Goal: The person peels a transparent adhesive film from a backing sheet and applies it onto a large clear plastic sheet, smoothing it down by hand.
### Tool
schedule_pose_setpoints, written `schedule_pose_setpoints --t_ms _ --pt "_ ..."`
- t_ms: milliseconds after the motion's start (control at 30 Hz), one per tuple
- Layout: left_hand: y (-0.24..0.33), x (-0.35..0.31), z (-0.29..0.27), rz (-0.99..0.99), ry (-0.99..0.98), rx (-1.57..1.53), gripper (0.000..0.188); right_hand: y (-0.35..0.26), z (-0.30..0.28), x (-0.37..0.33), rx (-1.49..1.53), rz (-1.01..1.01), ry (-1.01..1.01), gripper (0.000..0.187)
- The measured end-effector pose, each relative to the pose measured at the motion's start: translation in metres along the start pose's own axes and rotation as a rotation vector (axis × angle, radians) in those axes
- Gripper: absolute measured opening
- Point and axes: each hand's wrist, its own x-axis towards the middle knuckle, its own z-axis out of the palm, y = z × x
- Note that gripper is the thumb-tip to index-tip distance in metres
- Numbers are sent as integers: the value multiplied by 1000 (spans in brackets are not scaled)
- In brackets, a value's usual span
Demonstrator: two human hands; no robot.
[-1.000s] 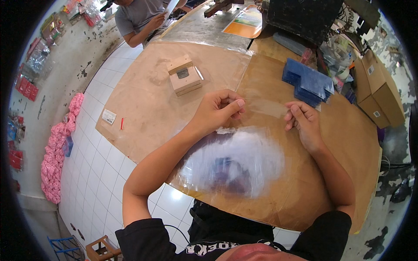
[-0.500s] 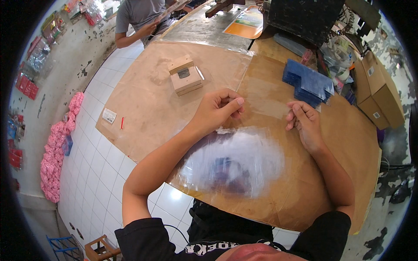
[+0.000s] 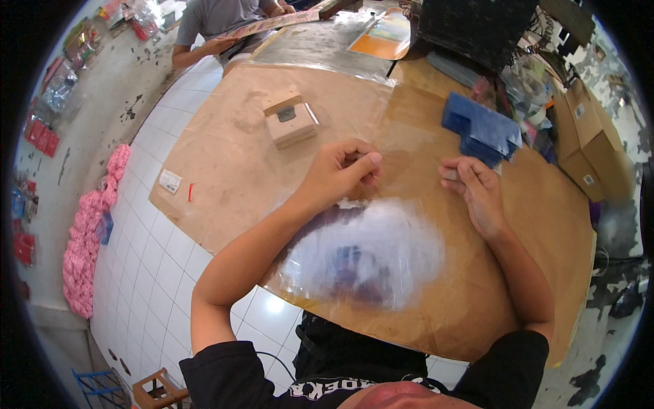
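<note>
Over the middle of the brown-covered table (image 3: 225, 170), my left hand (image 3: 344, 167) is closed, thumb and fingers curled together. To its right my right hand (image 3: 473, 191) is closed too, thumb against fingertips. Whatever either hand holds, perhaps clear film, is too transparent to make out. Just below my left hand lies a pile of clear plastic sheets (image 3: 402, 252), shiny and whitish, with a darker bluish patch. Beyond my right hand sits a stack of blue translucent plastic pieces (image 3: 487, 129). Past my left hand stands a small wooden block jig (image 3: 293, 129) with a dark recess.
A small red strip (image 3: 191, 193) and a white label (image 3: 170, 181) lie at the table's left. Cardboard boxes (image 3: 589, 140) and a black machine (image 3: 477, 31) stand at right and back. A co-worker (image 3: 218, 27) handles a long flat strip at the far left.
My right hand has shifted slightly left, its fingertips nearer my left hand. A pale rectangular patch between my hands no longer shows clearly. The co-worker's long strip has swung lower and further right.
</note>
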Motion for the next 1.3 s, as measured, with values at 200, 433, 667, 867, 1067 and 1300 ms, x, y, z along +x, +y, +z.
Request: schedule_pose_setpoints --t_ms 200,433,667,867,1067,1300 --pt "-5 -1 -5 9 7 1 22 -2 3 3 77 14 10 29" --pt "0 1 0 -4 -14 22 22 5 -9 4 204 32 28 25" --pt "-2 -1 -3 1 -15 17 21 5 -8 5 209 19 7 24" --pt "-2 -1 -4 34 -25 29 20 6 -7 6 202 23 9 24" --pt "-1 -1 -3 7 -25 15 20 7 -9 7 179 41 30 25" --pt "1 -1 -2 -13 -17 5 22 5 -9 6 184 28 1 26"
